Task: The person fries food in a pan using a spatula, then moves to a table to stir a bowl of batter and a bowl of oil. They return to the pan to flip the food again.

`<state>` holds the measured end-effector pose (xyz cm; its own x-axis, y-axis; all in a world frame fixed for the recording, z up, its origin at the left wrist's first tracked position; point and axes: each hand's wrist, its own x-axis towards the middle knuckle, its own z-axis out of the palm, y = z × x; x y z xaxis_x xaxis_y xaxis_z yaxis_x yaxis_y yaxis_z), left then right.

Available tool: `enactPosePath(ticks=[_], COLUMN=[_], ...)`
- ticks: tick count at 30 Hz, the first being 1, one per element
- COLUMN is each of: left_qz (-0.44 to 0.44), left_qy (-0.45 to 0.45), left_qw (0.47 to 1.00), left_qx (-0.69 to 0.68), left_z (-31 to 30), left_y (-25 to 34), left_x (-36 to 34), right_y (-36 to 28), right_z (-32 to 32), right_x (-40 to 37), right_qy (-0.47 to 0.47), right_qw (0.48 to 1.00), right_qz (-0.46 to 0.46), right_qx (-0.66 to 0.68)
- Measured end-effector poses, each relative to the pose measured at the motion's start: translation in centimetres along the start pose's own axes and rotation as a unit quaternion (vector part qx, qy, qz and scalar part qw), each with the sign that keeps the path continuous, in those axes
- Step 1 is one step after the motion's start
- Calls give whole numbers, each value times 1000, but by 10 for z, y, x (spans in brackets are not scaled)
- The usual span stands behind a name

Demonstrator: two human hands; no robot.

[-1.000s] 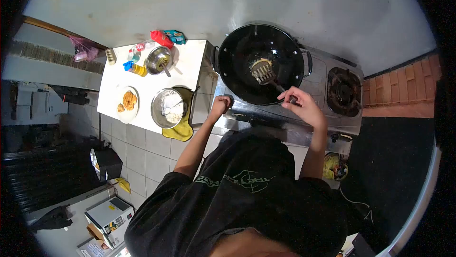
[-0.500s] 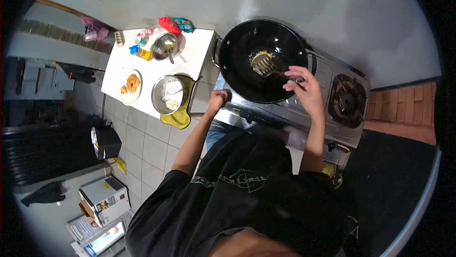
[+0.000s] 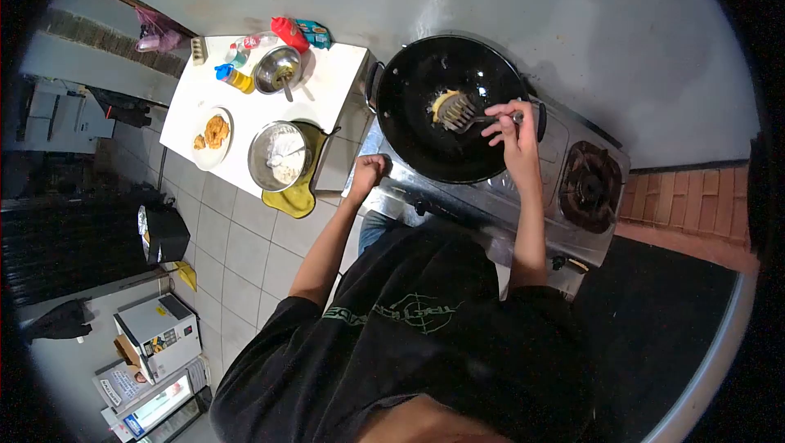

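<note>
In the head view, my right hand point(image 3: 517, 136) grips the handle end of a slotted metal spatula point(image 3: 459, 113). The spatula's head rests on a pale yellow piece of food point(image 3: 446, 104) in the oil of a large black wok point(image 3: 409, 136). My left hand point(image 3: 369, 174) is curled closed at the front edge of the stove point(image 3: 396, 193), just left of the wok; whether its fingers hold anything is hidden.
On the white table point(image 3: 327, 75) at left are a bowl of white flour point(image 3: 282, 166), a plate of fried food point(image 3: 214, 139), a steel bowl with a spoon point(image 3: 276, 71) and bottles. A second burner point(image 3: 590, 185) lies right of the wok.
The spatula has shifted slightly over the food, and more of the yellow piece shows. The whole view has moved a little; my left hand stays by the stove edge.
</note>
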<state>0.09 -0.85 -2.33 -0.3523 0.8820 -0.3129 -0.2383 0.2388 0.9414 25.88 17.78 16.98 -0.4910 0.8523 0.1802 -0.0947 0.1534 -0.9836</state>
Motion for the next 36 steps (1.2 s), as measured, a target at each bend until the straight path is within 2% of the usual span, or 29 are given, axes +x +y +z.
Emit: enactPosePath(ticks=[5,11,16,25,26,30,33,36], left_qz=[-10,35,15,-5,-8,14,16,24], left_qy=[15,14,37,50,48,35,39,36], left_qw=[1000,999,999,999,999,999,999,999], left_qx=[1,-11,-11,-3,-1,-11,-8,-25], left_z=[4,3,6,3,2,2,7,10], left_y=[9,5,6,-1,-2,-4,9,15], left_x=[-7,-2,-2,-1,-1,1,-6,-7], right_y=[1,-24,-49,-49,-40,-42,-42,-47], right_z=[0,-1,-5,-1,0,7,8,12], right_x=[1,3,6,10,13,14,14,16], right_qy=[42,60,37,-1,3,39,50,13], right_qw=[998,991,956,946,954,967,957,946], right_qz=[1,3,12,13,-12,-6,-13,-3], right_qx=[-42,-122,-290,-323,-299,-252,-287,-324])
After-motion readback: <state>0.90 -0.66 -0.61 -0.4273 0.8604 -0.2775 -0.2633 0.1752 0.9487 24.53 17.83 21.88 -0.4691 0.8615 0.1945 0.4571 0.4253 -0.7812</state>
